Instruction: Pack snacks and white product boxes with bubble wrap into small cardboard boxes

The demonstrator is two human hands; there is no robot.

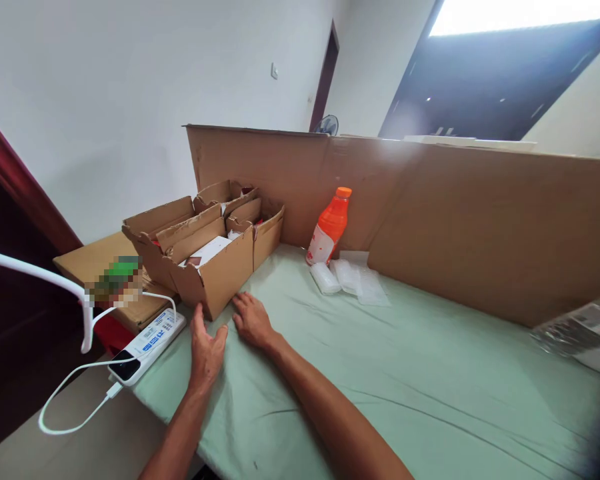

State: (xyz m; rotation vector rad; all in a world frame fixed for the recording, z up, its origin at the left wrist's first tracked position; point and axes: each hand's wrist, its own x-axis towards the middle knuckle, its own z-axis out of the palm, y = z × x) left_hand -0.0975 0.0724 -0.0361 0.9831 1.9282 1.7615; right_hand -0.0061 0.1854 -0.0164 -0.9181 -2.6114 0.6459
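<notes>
My left hand [207,350] is at the near corner of a brown cardboard box [225,280], fingers up and thumb held apart; it grips nothing, and whether it touches the box I cannot tell. Lying palm down on the green cloth [320,360], my right hand [253,320] is open beside the foot of the box's right side. That box holds white items [215,250]. Joined or set close behind it are more open-topped cardboard boxes [265,227] with torn-looking rims; small red and white things show inside.
A white power bank [147,347] with a cable lies at the left edge. An orange bottle [333,223] leans near a tall cardboard panel [480,227], with clear plastic packs [350,279] before it. Crumpled clear plastic [585,333] lies far right. A flat carton [80,257] sits left.
</notes>
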